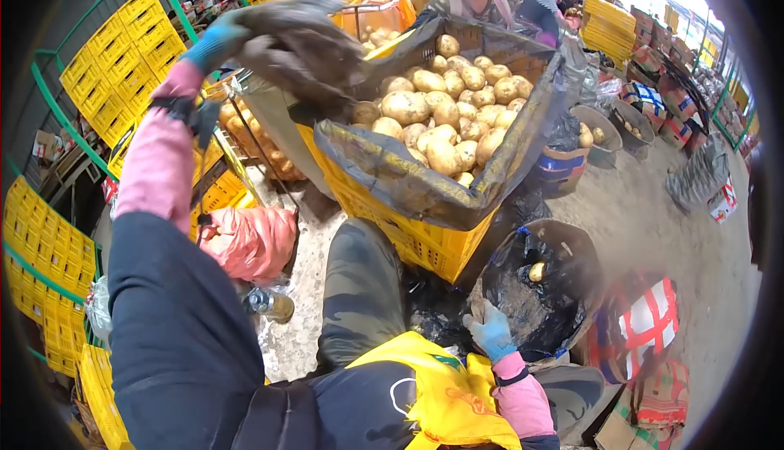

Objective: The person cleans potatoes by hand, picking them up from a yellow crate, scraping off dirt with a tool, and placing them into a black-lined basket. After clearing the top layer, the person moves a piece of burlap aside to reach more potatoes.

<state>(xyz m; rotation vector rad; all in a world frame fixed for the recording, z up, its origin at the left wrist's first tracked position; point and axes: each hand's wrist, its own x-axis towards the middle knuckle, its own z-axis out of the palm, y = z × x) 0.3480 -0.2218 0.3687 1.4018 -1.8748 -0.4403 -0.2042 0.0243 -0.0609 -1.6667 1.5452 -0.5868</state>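
My left hand (219,40), in a blue glove, is raised at the upper left and closed on a brownish-grey cloth-like sheet (306,50). Motion blurs the sheet, which reaches the near left corner of a yellow crate (445,246). Dark plastic lines this crate, and potatoes (441,111) fill it. Low in front of me, my right hand (492,334), also gloved, is closed at the rim of a basket (563,242) lined with black plastic. One small potato (536,271) shows inside, along with dirt.
A pink sack (251,243) and a jar (271,305) stand on the floor to the left. Yellow crates (122,58) are stacked behind. A person (469,1) sits beyond the potatoes. Grey tubs (603,133) and a checked bag (645,323) lie to the right.
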